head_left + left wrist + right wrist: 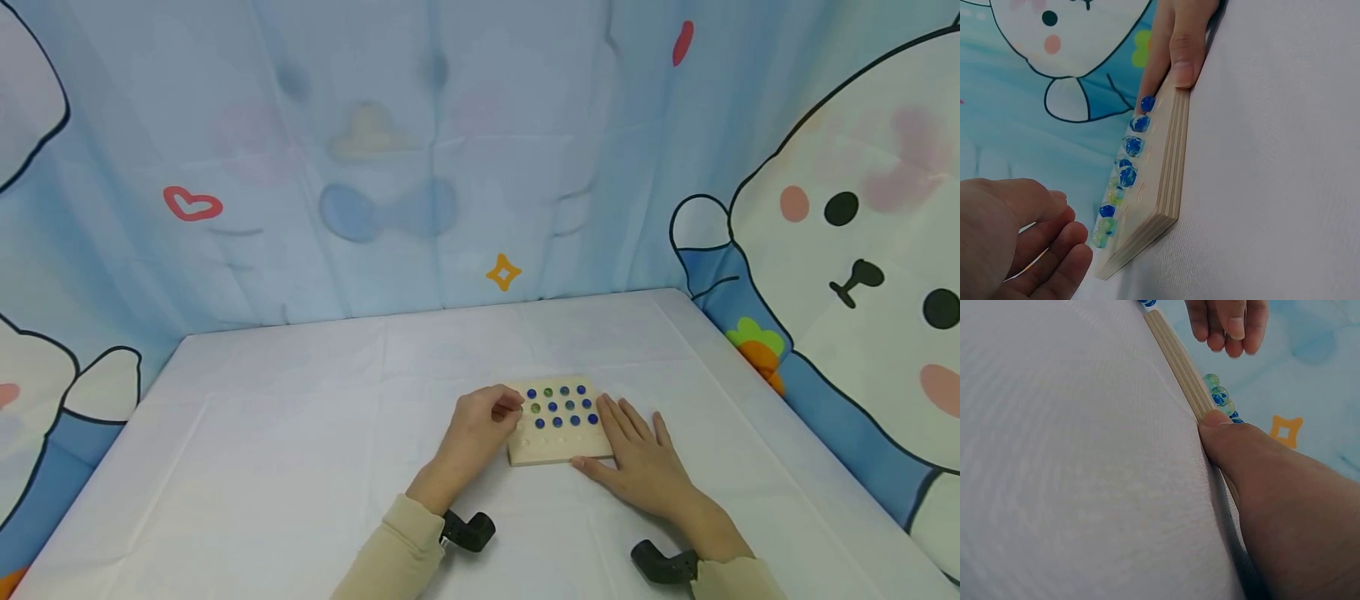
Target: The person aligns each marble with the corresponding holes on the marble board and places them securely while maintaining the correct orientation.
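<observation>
A pale wooden board (540, 452) lies flat on the table, with blue marbles (557, 422) and green marbles (536, 408) seated in rows. Along its front part, a row of shallow hollows holds no marbles. My left hand (486, 417) hovers at the board's left edge, fingers loosely bent beside the end marbles. In the left wrist view nothing shows between its thumb and fingers. My right hand (637, 458) rests at the board's right side, fingers stretched along that edge. Its thumb (1183, 74) presses the front edge near the corner.
A white cloth covers the table (300, 433). Behind it hangs a light blue curtain (525, 167) printed with cartoon animals. Each wrist carries a black camera mount, the left one (471, 532) and the right one (663, 564) both low over the cloth.
</observation>
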Action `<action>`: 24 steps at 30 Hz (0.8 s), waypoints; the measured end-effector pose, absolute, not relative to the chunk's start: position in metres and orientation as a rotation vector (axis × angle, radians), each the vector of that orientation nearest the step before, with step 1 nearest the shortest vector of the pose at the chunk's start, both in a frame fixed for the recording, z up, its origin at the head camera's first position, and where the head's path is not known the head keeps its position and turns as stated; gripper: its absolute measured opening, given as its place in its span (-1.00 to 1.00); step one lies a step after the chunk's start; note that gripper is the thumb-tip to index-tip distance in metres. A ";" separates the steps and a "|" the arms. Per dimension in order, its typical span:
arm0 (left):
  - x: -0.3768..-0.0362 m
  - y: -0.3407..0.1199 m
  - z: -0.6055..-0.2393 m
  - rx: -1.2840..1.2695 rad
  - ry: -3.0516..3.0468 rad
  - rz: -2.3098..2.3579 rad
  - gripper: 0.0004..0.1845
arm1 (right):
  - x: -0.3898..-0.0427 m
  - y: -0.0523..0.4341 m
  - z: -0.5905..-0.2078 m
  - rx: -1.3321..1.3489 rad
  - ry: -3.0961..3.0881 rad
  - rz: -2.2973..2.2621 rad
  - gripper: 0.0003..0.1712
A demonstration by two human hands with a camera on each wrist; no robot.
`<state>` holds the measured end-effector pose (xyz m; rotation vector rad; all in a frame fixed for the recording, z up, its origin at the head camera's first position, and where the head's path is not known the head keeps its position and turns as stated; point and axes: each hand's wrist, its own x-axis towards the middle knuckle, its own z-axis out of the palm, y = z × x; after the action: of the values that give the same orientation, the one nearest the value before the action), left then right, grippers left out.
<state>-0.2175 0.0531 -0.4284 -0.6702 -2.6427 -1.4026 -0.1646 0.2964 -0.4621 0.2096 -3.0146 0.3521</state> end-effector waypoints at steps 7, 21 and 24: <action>-0.215 0.043 -0.427 -0.669 -2.638 -1.422 -0.85 | -0.165 0.296 -0.462 0.215 -3.007 0.350 0.23; -0.211 0.022 -0.425 -0.598 -2.685 -1.496 -0.84 | -0.164 0.296 -0.462 0.221 -3.003 0.356 0.23; -0.211 0.018 -0.425 -0.601 -2.678 -1.458 -0.85 | -0.164 0.296 -0.462 0.220 -3.004 0.358 0.24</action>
<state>-0.2108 0.0176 -0.4251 -0.6009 -2.6781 -1.4582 -0.1637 0.2960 -0.4621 0.2205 -3.0037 0.3583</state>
